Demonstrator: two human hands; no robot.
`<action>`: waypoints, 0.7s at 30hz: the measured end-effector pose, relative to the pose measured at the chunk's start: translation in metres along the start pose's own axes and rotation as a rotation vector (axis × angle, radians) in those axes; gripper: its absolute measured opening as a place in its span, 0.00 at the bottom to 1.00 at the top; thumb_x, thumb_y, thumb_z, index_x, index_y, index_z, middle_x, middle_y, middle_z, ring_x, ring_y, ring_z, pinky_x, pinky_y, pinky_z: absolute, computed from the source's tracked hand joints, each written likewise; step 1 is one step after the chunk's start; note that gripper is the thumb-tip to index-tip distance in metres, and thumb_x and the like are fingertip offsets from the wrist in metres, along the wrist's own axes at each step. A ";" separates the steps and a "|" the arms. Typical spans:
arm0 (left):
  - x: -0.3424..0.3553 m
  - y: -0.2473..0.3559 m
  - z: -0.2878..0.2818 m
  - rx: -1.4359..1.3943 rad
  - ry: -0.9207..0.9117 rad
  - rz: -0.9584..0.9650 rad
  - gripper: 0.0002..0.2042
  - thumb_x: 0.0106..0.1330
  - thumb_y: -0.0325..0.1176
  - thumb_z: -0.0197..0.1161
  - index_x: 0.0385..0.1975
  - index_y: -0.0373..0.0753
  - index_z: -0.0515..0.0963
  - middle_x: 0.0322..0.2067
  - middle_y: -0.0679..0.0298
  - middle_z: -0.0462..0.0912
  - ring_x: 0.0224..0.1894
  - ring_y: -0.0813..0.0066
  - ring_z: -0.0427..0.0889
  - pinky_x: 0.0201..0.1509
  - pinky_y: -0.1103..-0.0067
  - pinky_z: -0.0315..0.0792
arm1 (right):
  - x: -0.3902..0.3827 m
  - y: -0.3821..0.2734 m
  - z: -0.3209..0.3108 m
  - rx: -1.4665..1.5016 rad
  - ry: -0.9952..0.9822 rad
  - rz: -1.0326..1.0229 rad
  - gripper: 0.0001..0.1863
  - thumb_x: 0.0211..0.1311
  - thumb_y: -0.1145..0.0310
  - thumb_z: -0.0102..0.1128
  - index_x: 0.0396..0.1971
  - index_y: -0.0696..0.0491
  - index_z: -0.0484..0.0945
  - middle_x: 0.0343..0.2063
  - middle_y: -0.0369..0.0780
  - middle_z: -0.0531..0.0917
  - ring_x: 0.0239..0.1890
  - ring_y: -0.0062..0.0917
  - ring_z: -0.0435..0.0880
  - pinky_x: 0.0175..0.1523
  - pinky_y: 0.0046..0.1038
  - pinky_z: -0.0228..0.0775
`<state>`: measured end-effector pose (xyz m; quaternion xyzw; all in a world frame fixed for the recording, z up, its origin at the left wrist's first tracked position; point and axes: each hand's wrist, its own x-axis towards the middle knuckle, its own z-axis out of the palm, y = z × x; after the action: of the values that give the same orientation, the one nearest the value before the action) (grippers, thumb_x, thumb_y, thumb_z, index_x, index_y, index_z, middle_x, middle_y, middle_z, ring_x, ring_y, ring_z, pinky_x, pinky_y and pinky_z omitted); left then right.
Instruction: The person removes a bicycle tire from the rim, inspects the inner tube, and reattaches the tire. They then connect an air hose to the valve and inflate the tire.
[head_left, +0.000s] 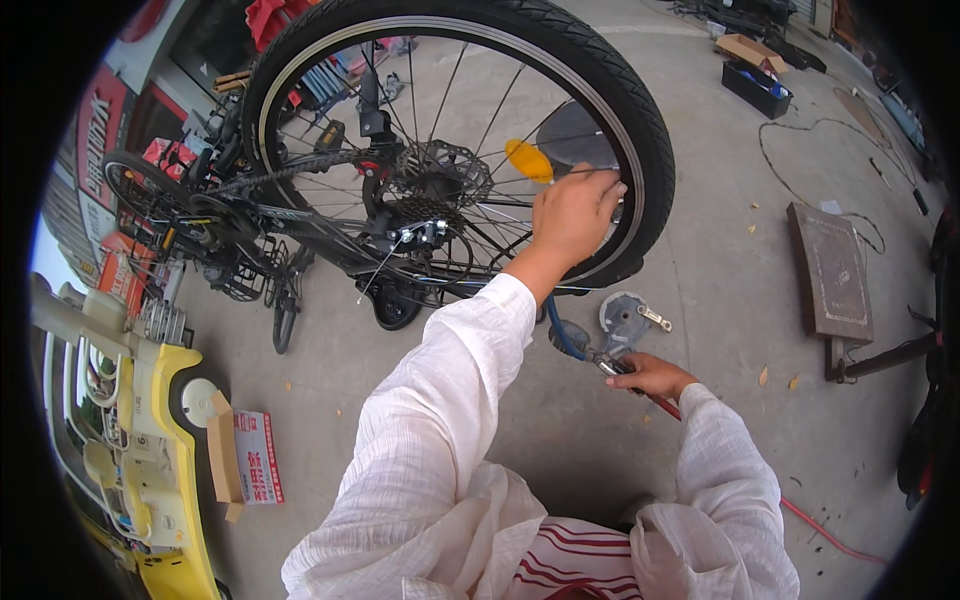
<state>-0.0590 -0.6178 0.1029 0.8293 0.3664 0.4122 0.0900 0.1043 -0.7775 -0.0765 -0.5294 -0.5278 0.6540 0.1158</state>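
A bicycle's rear wheel (655, 150), with black tyre, spokes, disc and sprockets (425, 215), fills the upper middle. My left hand (582, 215) reaches to the rim's right side, its fingers bent together there; what they hold is hidden. Lower right, my right hand (650, 376) is wrapped round a metal tyre inflator (612, 366). A blue hose (562, 330) runs up from the inflator and passes behind my left forearm. From its other end a red hose (800, 515) trails under my right sleeve and along the floor. A yellow reflector (527, 160) shows behind the spokes.
A grey round part with a metal arm (625, 318) lies beyond my right hand. Further right stands a brown box-like step (830, 270); a black crate (755, 88) and a cable are behind it. Left are a yellow vehicle (170, 450), a cardboard box (255, 455) and another bicycle (150, 195).
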 end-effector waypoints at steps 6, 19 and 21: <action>0.000 -0.006 0.005 -0.017 0.016 0.046 0.09 0.65 0.38 0.58 0.36 0.41 0.81 0.35 0.59 0.81 0.38 0.55 0.81 0.38 0.65 0.73 | 0.000 -0.001 0.000 -0.048 0.025 0.009 0.27 0.52 0.44 0.68 0.37 0.55 0.77 0.24 0.33 0.73 0.26 0.18 0.70 0.30 0.24 0.60; -0.005 -0.025 -0.001 -0.036 -0.032 0.086 0.13 0.68 0.32 0.56 0.47 0.32 0.76 0.42 0.47 0.80 0.45 0.48 0.79 0.49 0.67 0.72 | -0.012 -0.008 -0.005 -0.057 0.008 0.048 0.28 0.53 0.43 0.67 0.36 0.55 0.75 0.24 0.34 0.73 0.27 0.20 0.70 0.32 0.26 0.60; -0.008 -0.025 0.000 -0.057 -0.021 0.021 0.13 0.68 0.33 0.56 0.47 0.31 0.77 0.42 0.47 0.80 0.46 0.47 0.79 0.50 0.67 0.72 | -0.012 -0.004 -0.006 -0.051 0.035 0.050 0.28 0.53 0.43 0.67 0.37 0.55 0.76 0.24 0.34 0.73 0.27 0.20 0.70 0.32 0.25 0.60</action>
<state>-0.0757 -0.6059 0.0867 0.8345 0.3447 0.4147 0.1130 0.1131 -0.7812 -0.0656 -0.5566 -0.5288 0.6337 0.0950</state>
